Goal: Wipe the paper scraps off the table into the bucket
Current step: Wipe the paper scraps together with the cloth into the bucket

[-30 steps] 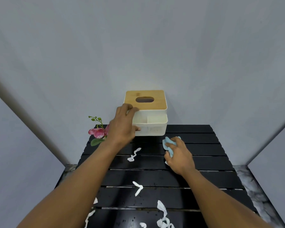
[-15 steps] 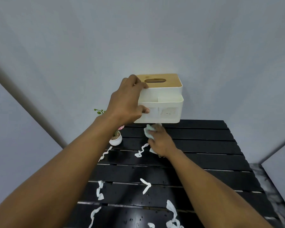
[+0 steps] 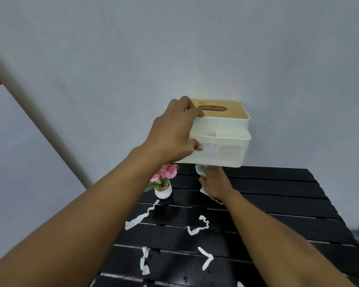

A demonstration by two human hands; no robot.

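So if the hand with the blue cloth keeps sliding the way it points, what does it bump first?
Probably nothing on the table. The right hand with the cloth points under the lifted tissue box; past that comes the wall, though depth is unclear.

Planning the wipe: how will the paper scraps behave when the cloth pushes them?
The scraps look thin, curled and twisted, so probably light and floppy. They may bunch or snag at the gaps in the slatted table rather than slide cleanly.
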